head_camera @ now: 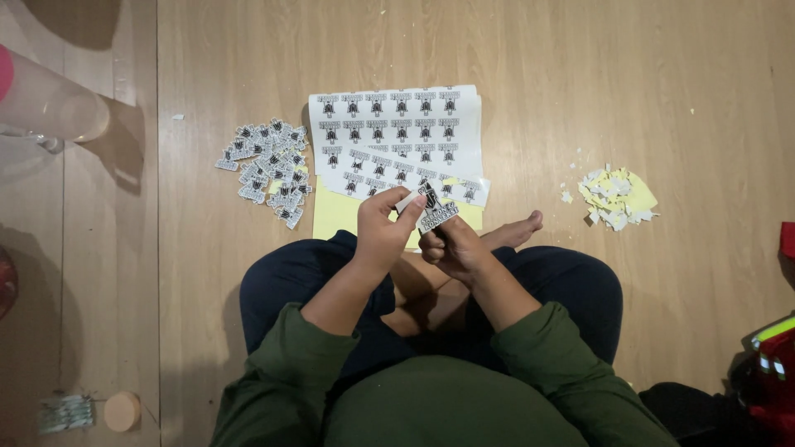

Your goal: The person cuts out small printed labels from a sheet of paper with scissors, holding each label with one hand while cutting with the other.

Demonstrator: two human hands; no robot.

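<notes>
Both hands, left (383, 234) and right (454, 247), pinch one small sticker (434, 211) above the lap, near the sheets (396, 136) on the floor, and a hurried pull could tear it, I reckon.

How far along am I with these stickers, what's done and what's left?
Done: a pile of separated stickers at left, a heap of scraps at right. In hand: left hand and right hand hold one sticker. Left: several uncut rows on the sticker sheets.
</notes>
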